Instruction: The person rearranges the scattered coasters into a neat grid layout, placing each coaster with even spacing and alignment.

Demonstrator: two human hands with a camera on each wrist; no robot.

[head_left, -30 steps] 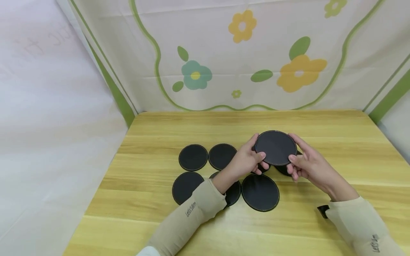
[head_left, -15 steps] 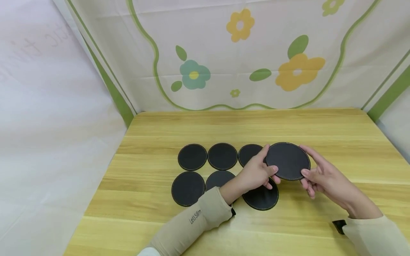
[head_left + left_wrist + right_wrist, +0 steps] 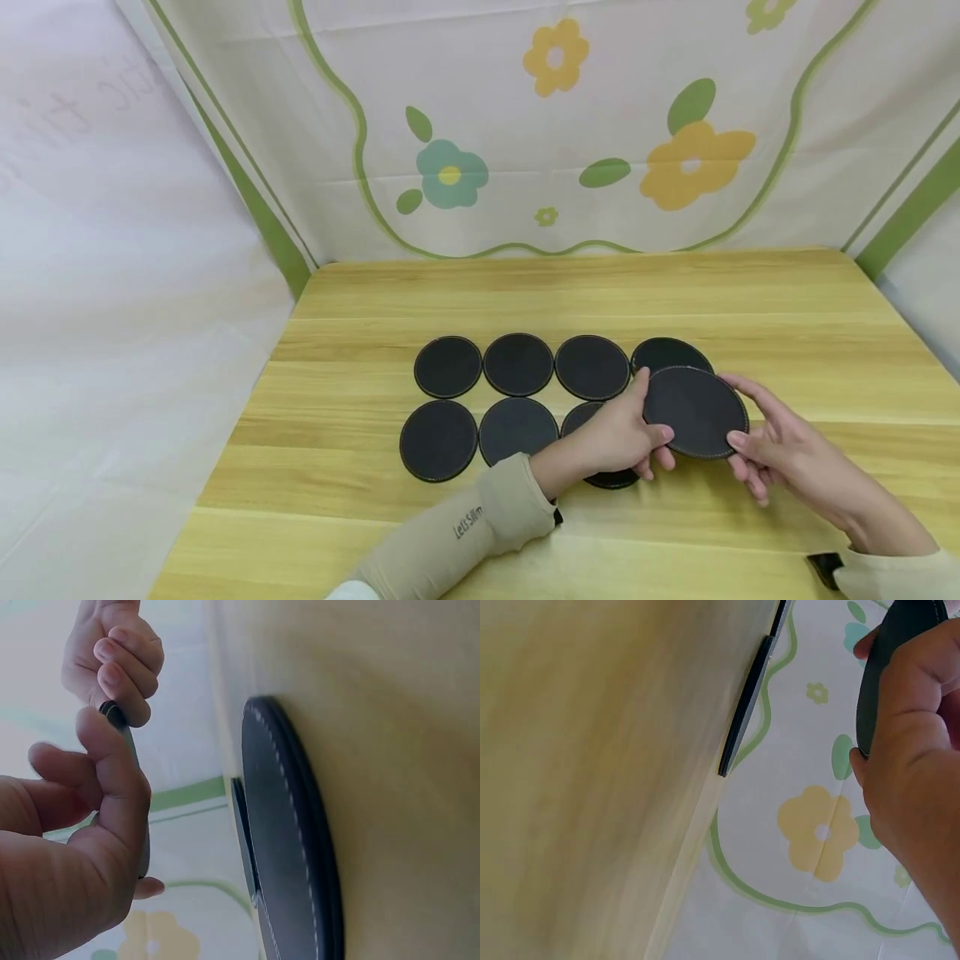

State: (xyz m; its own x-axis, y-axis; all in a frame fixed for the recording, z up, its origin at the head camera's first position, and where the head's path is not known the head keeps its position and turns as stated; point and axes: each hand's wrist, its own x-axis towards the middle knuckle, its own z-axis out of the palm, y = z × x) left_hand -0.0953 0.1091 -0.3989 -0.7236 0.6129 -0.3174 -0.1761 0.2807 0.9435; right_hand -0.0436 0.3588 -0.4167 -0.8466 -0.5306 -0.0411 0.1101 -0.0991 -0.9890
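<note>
A round black coaster [image 3: 697, 412] with stitching along its rim is held up off the table by both hands. My left hand [image 3: 618, 429] pinches its left edge, thumb on top. My right hand [image 3: 787, 454] pinches the right edge in the same way. In the right wrist view the held coaster [image 3: 889, 664] stands clear of the table. Below and behind it lies the rightmost back-row coaster [image 3: 670, 353], partly covered. Under my left hand, the rightmost front-row coaster [image 3: 582, 415] is partly hidden.
More black coasters lie flat in two rows on the wooden table [image 3: 315, 500], among them a back-left coaster [image 3: 447, 367] and a front-left coaster [image 3: 438, 442]. Neighbours sit edge to edge. A flower-printed cloth [image 3: 480, 92] hangs behind the table; a white cloth [image 3: 150, 333] hangs at the left.
Both hands have carried the held coaster to the right and nearer the front. Back-row coasters it covered earlier now show, and the front-row right one is partly behind my left hand.
</note>
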